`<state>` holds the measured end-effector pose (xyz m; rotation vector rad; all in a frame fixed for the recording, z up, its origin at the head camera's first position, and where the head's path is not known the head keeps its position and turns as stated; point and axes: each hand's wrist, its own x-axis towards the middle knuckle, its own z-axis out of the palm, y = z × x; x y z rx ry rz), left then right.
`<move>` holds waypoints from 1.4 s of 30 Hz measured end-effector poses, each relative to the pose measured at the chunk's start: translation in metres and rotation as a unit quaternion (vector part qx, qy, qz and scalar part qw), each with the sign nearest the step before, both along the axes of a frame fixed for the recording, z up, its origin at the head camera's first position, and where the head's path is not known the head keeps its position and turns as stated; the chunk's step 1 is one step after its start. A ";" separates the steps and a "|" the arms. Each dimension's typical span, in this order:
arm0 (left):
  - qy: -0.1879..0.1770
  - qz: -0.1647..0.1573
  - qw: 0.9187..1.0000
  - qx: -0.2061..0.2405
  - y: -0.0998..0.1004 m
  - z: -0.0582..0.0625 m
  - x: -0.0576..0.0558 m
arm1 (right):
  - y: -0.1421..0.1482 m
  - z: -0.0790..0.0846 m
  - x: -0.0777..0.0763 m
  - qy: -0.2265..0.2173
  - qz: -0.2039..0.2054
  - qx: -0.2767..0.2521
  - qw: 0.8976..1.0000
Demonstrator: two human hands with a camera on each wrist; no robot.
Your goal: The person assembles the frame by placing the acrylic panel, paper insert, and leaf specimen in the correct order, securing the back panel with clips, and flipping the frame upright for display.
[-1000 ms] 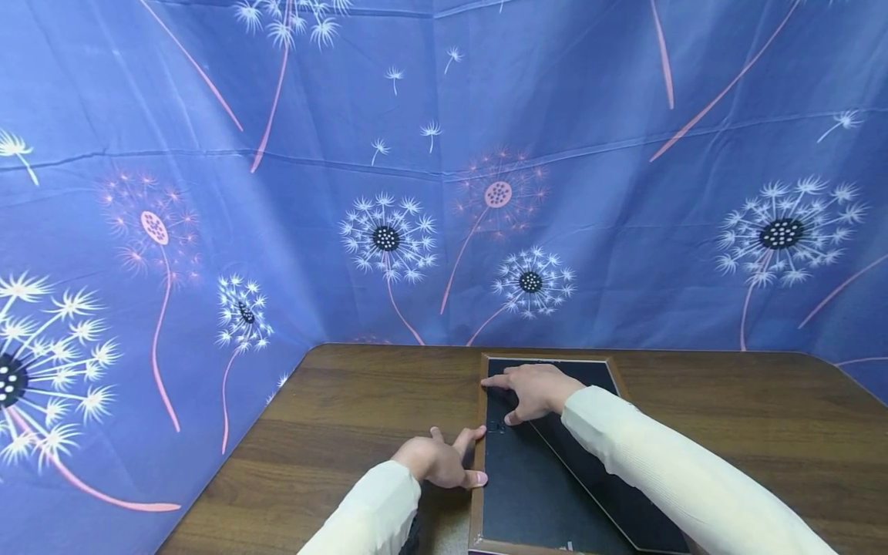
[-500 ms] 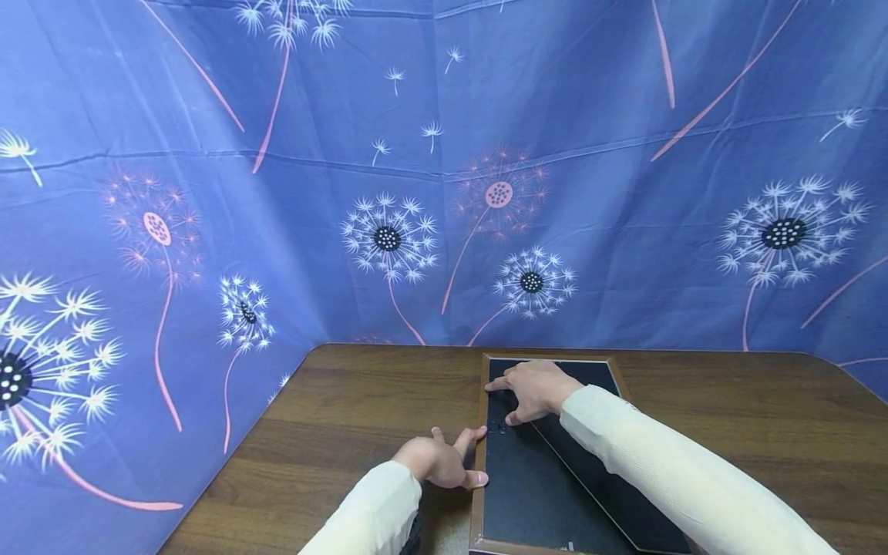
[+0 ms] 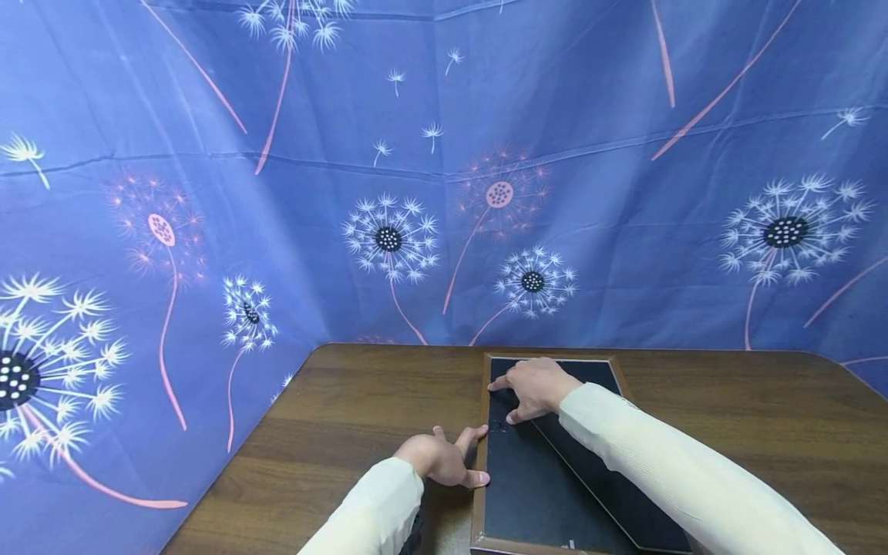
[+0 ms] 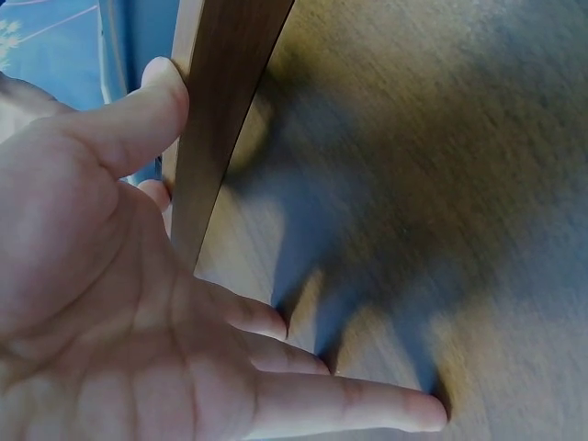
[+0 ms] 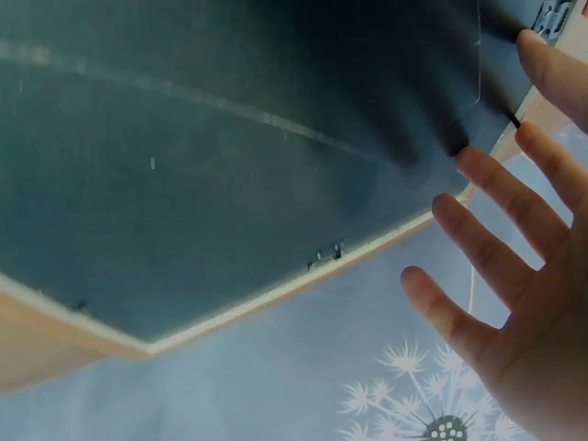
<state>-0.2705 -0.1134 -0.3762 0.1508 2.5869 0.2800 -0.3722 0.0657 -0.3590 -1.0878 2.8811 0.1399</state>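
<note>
A brown picture frame point(image 3: 479, 501) lies back side up, showing its black backing board point(image 3: 534, 493). My left hand point(image 3: 444, 461) is at the frame's left side, with thumb and index fingertips right at the rim. In the left wrist view the thumb point(image 4: 156, 106) lies against the frame's side, and the other fingers stretch over the table. My right hand point(image 3: 539, 388) reaches over the far part of the backing, fingers spread, index fingertip near the left rim. The right wrist view shows a metal hanger point(image 5: 551, 20) by that hand's thumb and a small metal tab point(image 5: 326, 255) along the rim.
The frame lies on a brown wood-grain table point(image 3: 347, 408) with rounded far corners. Behind and to the left hangs a blue cloth point(image 3: 590, 139) printed with dandelions. A thin light line point(image 3: 583, 482) runs diagonally across the backing, partly under the right sleeve point(image 3: 666, 455).
My right index fingertip has shifted slightly inward from the frame's left rim. The left hand keeps its place on the frame's side.
</note>
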 end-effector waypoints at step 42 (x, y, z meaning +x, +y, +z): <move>0.003 -0.012 1.000 0.002 -0.001 0.002 0.000 | -0.002 0.014 0.000 -0.066 -0.024 0.037 0.997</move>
